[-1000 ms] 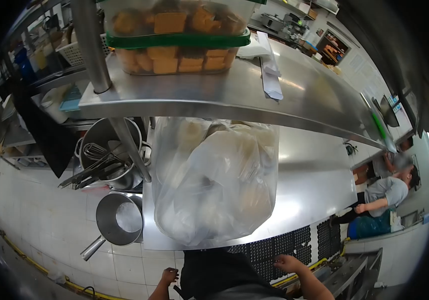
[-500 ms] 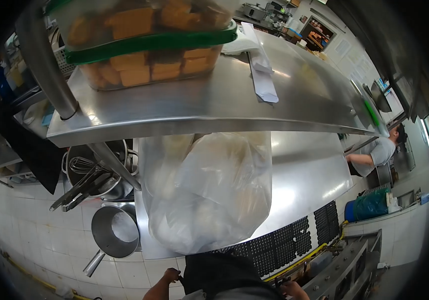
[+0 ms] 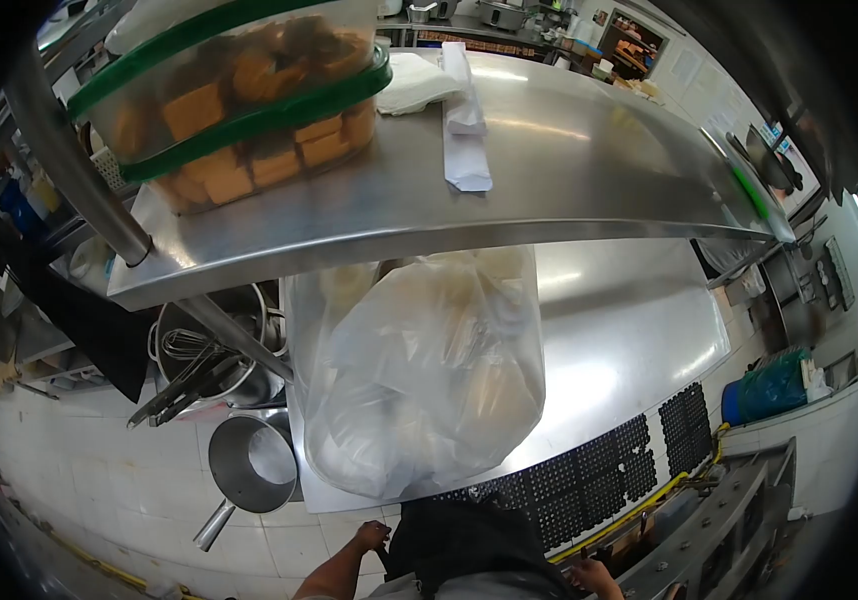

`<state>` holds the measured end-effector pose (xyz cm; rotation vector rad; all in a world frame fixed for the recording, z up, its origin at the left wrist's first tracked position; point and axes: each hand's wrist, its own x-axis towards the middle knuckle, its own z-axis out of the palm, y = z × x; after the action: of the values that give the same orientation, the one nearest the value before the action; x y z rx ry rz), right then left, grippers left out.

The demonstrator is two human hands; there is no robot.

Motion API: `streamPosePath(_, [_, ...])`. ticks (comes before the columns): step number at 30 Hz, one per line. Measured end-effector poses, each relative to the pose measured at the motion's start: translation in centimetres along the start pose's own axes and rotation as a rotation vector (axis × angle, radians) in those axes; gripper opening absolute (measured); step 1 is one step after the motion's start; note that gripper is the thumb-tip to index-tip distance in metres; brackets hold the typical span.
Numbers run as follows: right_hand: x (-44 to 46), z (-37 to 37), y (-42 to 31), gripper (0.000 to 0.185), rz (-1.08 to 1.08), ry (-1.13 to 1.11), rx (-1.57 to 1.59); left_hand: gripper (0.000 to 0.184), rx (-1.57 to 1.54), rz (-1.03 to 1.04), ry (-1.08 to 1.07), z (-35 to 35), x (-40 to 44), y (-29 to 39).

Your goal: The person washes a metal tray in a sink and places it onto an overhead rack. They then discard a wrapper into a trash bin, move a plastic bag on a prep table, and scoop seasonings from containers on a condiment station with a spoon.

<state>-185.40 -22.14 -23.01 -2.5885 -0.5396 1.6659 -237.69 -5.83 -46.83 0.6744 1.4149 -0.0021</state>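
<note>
Translucent plastic makes up the large bag (image 3: 419, 380) that sits at the near left of the steel bench (image 3: 624, 335), its far end passing beneath a raised shelf (image 3: 549, 175). Pale, rounded shapes show through it, too blurred by the film to identify. The bag is in place on the bench, and neither of the person's hands touches it. Whether its mouth is tied or loose cannot be told, so how much handling is done or left on it stays uncertain.

Both hands hang low beside the person's black apron (image 3: 464, 545), well apart from each other. The left hand (image 3: 373, 536) has its fingers drawn in near the apron's left edge; whether it pinches the cloth or anything else cannot be told. The right hand (image 3: 586, 574) is cut off low in the view and too small to read, so its grip is likewise unclear.

On the shelf, two stacked tubs (image 3: 279, 165) of orange pieces appear filled and lidded in green, beside a folded paper strip (image 3: 465, 160). A saucepan (image 3: 239, 480) stands left of the bench, near a pot (image 3: 164, 345) holding a whisk (image 3: 187, 345).
</note>
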Motion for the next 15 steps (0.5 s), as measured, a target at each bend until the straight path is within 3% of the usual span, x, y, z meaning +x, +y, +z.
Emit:
streamPosePath(2, [0.3,0.0,0.5,0.026,0.049,0.003,0.005,0.028,0.024,-0.016,-0.012,-0.2,0.5,-1.1])
streamPosePath(3, [0.3,-0.2,0.8,0.027,0.035,-0.007,0.003,0.028,0.177,0.254,-0.057,-0.6,1.7,-3.4])
streamPosePath(5, [0.5,-0.3,1.1,0.027,0.020,-0.018,0.005,0.028,0.334,0.524,-0.101,-1.1,3.1,-4.9])
streamPosePath(8, [0.0,-0.7,-0.2,0.029,-0.047,0.009,-0.010,0.025,0.603,0.330,-0.260,-1.4,3.1,-4.8])
streamPosePath(10, [-0.4,-0.9,-2.0,0.029,-0.119,0.002,-0.011,0.018,0.610,0.105,-0.231,-1.1,1.1,-2.6])
streamPosePath(11, [1.1,-1.0,-1.4,0.029,-0.126,-0.003,-0.007,0.018,0.614,0.103,-0.221,-0.6,0.7,-2.2])
streamPosePath(13, [7.1,-1.0,2.6,0.035,-0.035,0.073,-0.156,0.015,0.189,-0.057,-0.042,-0.3,-0.2,-1.4])
streamPosePath(15, [6.4,-1.4,-0.3,0.036,0.026,0.033,-0.061,0.017,0.099,-0.047,0.007,-0.2,-1.3,-0.6])
